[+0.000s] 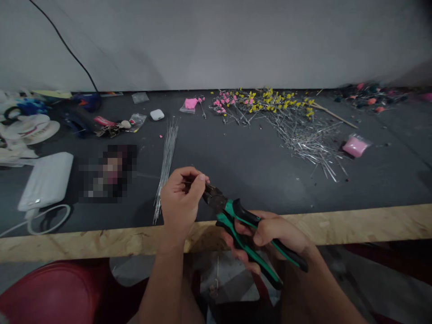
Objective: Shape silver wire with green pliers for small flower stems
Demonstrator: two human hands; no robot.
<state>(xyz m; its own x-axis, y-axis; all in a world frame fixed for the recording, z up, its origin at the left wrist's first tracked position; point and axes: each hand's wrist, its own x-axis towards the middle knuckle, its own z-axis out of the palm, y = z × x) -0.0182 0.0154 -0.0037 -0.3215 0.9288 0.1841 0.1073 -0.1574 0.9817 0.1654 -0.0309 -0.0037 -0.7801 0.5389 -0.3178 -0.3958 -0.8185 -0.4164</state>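
My right hand [270,231] is wrapped round the green and black handles of a pair of pliers [232,209]. The dark jaws point up and left, right at the fingertips of my left hand [184,198]. That hand is closed in a pinch on a thin wire, of which only a short bit shows by the fingers. Whether the jaws grip the wire cannot be made out. Just left of my left hand lies a bundle of straight wires [167,153] on the dark table top [232,153].
Wires with yellow flowers [270,100] and a heap of bent wires [310,144] lie at back right, near a pink packet [356,146]. A white power bank [47,180] with a cable is at left. A red stool [50,292] stands below the wooden edge [337,220].
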